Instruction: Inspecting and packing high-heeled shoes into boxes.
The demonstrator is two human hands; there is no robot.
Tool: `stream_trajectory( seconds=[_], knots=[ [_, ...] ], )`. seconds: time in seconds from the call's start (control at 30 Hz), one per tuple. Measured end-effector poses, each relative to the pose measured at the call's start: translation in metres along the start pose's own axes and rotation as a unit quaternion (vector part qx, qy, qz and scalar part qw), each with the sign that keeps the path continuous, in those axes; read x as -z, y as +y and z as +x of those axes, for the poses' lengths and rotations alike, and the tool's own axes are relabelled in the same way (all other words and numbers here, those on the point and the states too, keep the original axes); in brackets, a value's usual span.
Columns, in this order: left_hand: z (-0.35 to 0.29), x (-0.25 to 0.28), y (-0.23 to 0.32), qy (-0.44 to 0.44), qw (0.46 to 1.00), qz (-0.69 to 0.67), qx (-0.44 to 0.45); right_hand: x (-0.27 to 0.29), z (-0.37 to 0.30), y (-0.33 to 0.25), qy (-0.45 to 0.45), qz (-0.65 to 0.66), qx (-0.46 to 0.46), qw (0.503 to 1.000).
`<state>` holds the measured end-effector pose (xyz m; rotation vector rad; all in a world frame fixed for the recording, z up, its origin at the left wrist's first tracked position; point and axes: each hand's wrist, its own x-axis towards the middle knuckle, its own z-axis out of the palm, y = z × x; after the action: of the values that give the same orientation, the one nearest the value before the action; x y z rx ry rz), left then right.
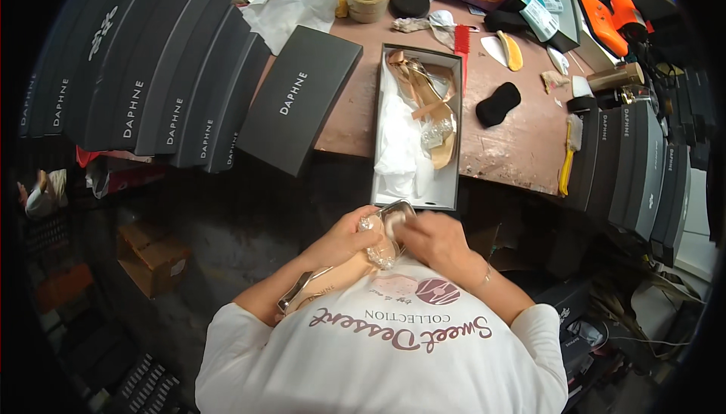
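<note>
Near an open shoebox [458, 153], a beige sandal [349, 271] is held by the left hand [349, 235], while the grip of the blurred right hand [437, 240] cannot be told.

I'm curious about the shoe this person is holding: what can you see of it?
The shoe looks like an open sandal with a smooth beige insole, shiny silvery trim around the heel end and a sparkly, clear-looking band across the front. It slants before the white shirt, heel toward lower left. The left hand grips it near the band; the blurred right hand is at the toe end.
</note>
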<state>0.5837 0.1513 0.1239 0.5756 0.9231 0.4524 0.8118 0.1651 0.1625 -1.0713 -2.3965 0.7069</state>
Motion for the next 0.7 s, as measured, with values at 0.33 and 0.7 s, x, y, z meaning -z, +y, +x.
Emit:
stream_trajectory(
  seconds=[0.33,0.7],
  knots=[
    [-0.008,-0.005,0.01,-0.02,0.999,-0.023,-0.012,0.002,0.01,0.005,0.05,0.01,-0.038,0.998],
    [-0.001,0.024,0.023,0.007,0.992,-0.095,-0.082,0.024,0.082,0.068,0.113,0.691,-0.286,0.654]
  ],
)
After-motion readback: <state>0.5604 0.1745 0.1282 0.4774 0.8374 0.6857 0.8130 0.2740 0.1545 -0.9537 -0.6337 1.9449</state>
